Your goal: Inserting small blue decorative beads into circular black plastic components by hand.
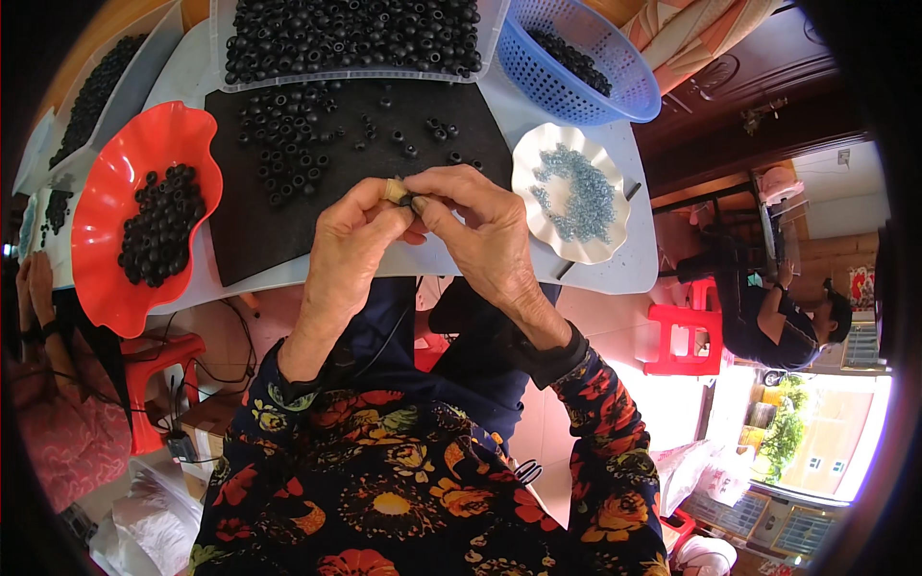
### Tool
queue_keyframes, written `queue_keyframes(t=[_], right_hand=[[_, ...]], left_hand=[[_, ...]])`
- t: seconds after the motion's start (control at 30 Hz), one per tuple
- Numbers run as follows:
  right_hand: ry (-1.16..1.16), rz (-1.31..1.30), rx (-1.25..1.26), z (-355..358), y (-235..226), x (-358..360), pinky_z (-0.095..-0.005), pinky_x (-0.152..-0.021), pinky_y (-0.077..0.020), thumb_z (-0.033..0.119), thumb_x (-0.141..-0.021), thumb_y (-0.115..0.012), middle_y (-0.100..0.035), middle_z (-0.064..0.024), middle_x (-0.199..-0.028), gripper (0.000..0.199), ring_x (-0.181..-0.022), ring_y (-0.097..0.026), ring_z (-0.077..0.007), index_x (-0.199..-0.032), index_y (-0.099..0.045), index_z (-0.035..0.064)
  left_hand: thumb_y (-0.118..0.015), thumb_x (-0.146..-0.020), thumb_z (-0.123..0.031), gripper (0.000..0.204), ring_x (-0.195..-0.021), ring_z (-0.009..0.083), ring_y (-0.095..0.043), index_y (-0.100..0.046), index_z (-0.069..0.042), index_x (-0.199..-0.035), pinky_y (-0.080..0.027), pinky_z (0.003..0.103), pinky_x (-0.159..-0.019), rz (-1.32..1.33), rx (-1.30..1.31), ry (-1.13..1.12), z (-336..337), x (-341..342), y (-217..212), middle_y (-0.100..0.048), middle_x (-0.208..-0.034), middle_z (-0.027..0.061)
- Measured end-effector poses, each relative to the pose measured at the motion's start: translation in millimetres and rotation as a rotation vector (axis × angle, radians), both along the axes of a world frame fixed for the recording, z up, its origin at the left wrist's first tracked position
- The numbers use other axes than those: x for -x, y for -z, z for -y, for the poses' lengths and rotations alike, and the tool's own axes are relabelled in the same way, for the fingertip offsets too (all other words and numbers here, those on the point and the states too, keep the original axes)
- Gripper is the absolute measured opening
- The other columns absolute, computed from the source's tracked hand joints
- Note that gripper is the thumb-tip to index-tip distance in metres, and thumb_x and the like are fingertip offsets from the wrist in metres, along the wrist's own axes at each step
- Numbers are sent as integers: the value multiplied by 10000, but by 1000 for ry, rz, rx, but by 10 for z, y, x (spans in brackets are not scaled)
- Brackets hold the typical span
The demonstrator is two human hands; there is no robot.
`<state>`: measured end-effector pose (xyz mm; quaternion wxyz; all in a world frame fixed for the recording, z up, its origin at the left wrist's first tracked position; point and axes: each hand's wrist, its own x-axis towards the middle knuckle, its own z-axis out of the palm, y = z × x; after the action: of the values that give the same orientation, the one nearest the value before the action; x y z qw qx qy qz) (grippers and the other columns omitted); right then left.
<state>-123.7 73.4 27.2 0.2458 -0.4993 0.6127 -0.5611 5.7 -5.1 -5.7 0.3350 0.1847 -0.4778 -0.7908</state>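
Note:
Over the near edge of a black mat [245, 235], my left hand [348, 240] and my right hand [488, 235] meet fingertip to fingertip. Both pinch a small black bead [405, 200], mostly covered by the fingers. A pale yellow wrap [395, 191] shows at the tip of a left finger. Loose black beads [288, 144] with wide holes lie scattered on the mat beyond my hands. To the left, a red wavy-edged dish [96, 216] holds more black beads. Right of my hands, a white scalloped dish [530, 154] contains small clear bluish beads [586, 197].
A clear plastic bin [355, 75] full of black beads stands at the far edge. Behind the white dish is a blue perforated basket [576, 106]. Another person's hands [36, 288] show at far left; a seated person [778, 317] is at right, near a red stool [687, 336].

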Motion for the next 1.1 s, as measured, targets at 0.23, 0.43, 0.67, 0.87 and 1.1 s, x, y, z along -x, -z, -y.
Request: queue_keyframes(t=[0.23,0.43,0.67,0.87,1.1], right_hand=[[22,-215,92,-45,-22,-51,-287,-767,-520,-48,-743,-632,-622,-113,-997,306,-830,-629,-193,-1043,-650,8],[159,-343,114,-52,78,-147,-317,-764,-508,-24,-714,-675,-620,-101,-1013,347,-853,-608,-229,-1053,-651,45],[200,-350,191,-33,198,-153,-314,-734,-503,-61,-679,-666,-630,-89,-1009,361,-826,-599,-224,-1023,-662,47],[195,-299,222,-28,257,-125,-303,-707,-506,-82,-677,-646,-637,-88,-990,332,-789,-605,-206,-983,-667,45],[137,-217,213,-33,312,-90,-281,-721,-506,-71,-713,-660,-622,-84,-1027,326,-819,-599,-173,-1020,-651,36]], left_hand=[[-492,-910,-28,156,-901,145,-604,-598,7,-1020,-492,313,-840,-119,-174,43,-18,-4,5,-621,-944,54],[-542,-871,7,116,-838,133,-613,-618,19,-957,-487,253,-764,-127,-234,-21,-57,42,-26,-630,-921,66],[-560,-860,-7,88,-795,98,-588,-618,12,-923,-478,236,-741,-59,-238,9,5,30,61,-626,-869,41],[-567,-846,-1,65,-776,83,-572,-619,7,-884,-476,229,-743,-28,-184,40,-8,43,17,-616,-855,27],[-564,-851,-5,68,-795,97,-583,-620,5,-888,-488,251,-757,-35,-164,19,-21,64,54,-618,-867,32]])
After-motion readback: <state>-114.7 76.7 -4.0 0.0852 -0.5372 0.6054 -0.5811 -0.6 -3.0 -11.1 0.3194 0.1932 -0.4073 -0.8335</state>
